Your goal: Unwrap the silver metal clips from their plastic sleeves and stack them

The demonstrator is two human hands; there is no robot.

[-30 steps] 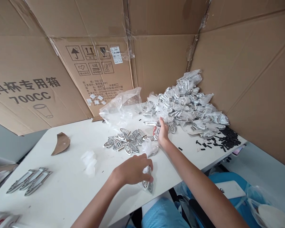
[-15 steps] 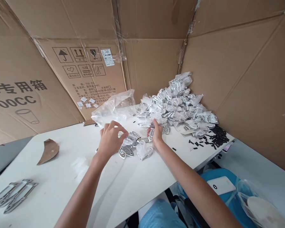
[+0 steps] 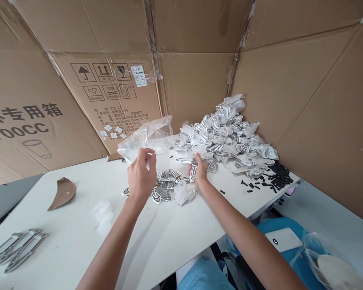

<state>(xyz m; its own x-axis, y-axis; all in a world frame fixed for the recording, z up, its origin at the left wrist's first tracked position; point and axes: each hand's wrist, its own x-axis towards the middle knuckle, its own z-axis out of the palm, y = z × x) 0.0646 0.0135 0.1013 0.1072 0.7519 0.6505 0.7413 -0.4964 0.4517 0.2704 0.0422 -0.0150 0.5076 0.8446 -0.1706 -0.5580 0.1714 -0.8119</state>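
My right hand [image 3: 200,172] is closed on a silver metal handle piece [image 3: 193,172] with a dark scroll pattern, held upright beside the big pile. To its left, my left hand [image 3: 142,173] is raised over the table with its fingers curled in toward the thumb. Whatever it may pinch is hidden or too thin to see. Between and below the hands lie several loose patterned metal pieces [image 3: 161,194]. A crumpled clear plastic bag [image 3: 184,194] rests on their right side.
A tall heap of plastic-wrapped metal pieces [image 3: 224,133] fills the back right, with small black strips [image 3: 280,177] beside it. A large clear bag [image 3: 145,137] lies behind. Cardboard walls [image 3: 193,84] enclose the table. Silver handles [image 3: 21,247] and a cardboard scrap [image 3: 63,194] lie left.
My left hand has lifted and drawn back slightly to the left, away from the loose pieces, with its fingers turned upward. My right hand stays nearly in place with the metal piece.
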